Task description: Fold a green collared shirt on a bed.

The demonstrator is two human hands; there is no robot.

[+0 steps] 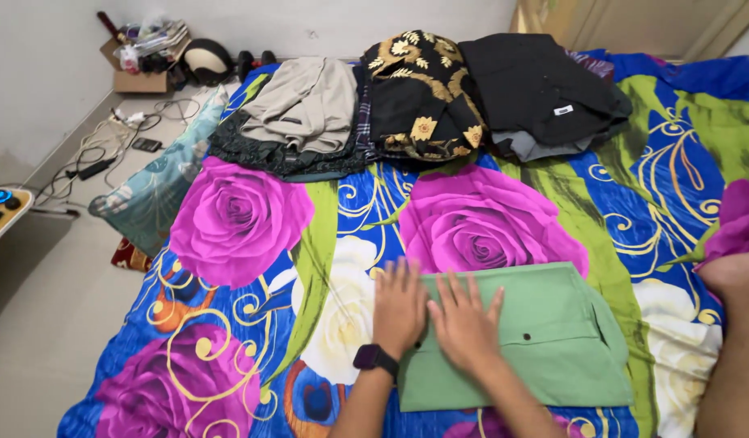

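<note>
Green shorts (545, 341) folded flat near the front edge of the bed, on the flowered sheet (253, 243), just below the big purple rose in the middle. Both hands open and flat, holding nothing, only pressing: left hand (399, 308) lying across the left edge of the shorts, half on the sheet, black watch (376, 358) on that wrist; right hand (465, 324) beside it on the cloth, fingers spread, thumbs nearly touching. Looks like smoothing the fold, so best to keep palms flat and sweep outward from that left edge toward the button side, not bunch fabric up under the fingertips. Worth squaring the corners too, since the lower left corner sits a bit loose, and keeping pressure light, because soft bedding gives and wrinkles creep back. Further out from the shorts, along the far side of the bed: a beige pile (305, 105) to the upper left, a black-and-gold patterned piece (419, 93) straight above, a black pile (540, 89) to the upper right. Off the bed, left of the shorts, a pillow (151, 195), cables (98, 154) on the floor and a cardboard box (139, 61) in the corner.
</note>
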